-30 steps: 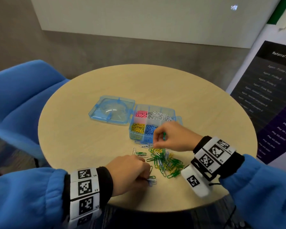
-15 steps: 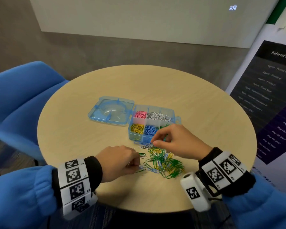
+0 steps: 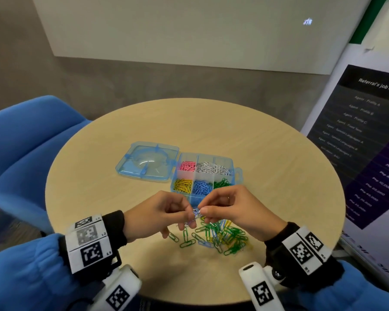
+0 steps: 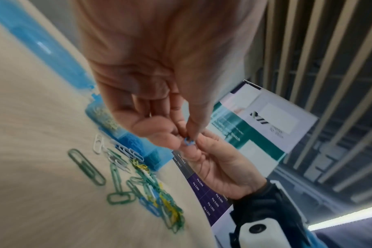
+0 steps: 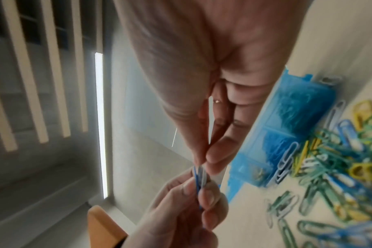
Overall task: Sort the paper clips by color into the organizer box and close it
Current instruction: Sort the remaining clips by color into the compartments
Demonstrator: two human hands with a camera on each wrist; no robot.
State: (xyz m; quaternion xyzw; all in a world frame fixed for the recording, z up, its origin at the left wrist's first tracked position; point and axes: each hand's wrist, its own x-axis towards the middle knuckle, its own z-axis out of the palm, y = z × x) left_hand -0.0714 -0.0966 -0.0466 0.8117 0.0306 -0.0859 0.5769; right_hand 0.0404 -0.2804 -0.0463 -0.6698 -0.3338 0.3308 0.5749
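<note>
While both hands work above the loose pile: the sorting step is under way.
Left hand [image 3: 164,212]: fingertips pinch blue clips [image 3: 197,213].
Right hand [image 3: 230,208]: thumb and forefinger pinch the same clips, likely untangling or taking them.
Box [image 3: 238,176]: lid open, just beyond the hands; blue section front middle.
Pile [image 3: 220,236]: mostly green, just beneath the hands.
Next: free the blue clips, drop them in blue.

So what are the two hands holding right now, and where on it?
Both pinch a small bunch of blue paper clips: the left hand by its lower end, the right hand by its upper end.
</note>
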